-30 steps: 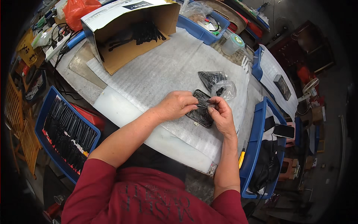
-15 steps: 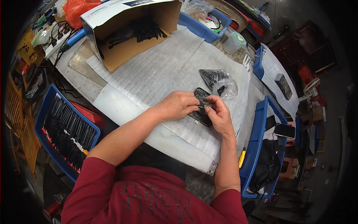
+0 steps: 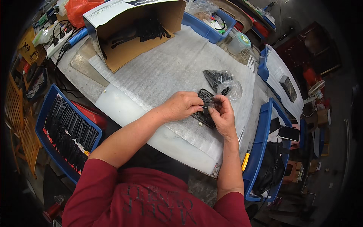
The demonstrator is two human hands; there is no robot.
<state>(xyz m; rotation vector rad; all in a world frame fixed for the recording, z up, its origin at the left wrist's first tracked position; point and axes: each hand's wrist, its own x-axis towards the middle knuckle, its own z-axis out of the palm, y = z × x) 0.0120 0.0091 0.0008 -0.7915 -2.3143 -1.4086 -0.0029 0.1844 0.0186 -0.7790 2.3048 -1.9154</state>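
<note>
Over a black tray, my left hand and my right hand come close together, both closed in a pinch. A small thin dark piece shows between the fingertips; its exact kind is too small to tell. The tray seems to hold small dark parts, and my hands cover some of it. Just beyond lies a clear plastic bag with black contents, its crumpled mouth toward my right hand. A tiny pale piece is by the tray's near edge.
An open cardboard box holding black slender parts stands at the back left. Blue bins flank the table: one with black strips at left, one with a black bag and phone at right. A yellow-handled tool lies near my right forearm.
My hands stay pinched together over the tray, with only slight finger movement on the right. The whole view has shifted very slightly.
</note>
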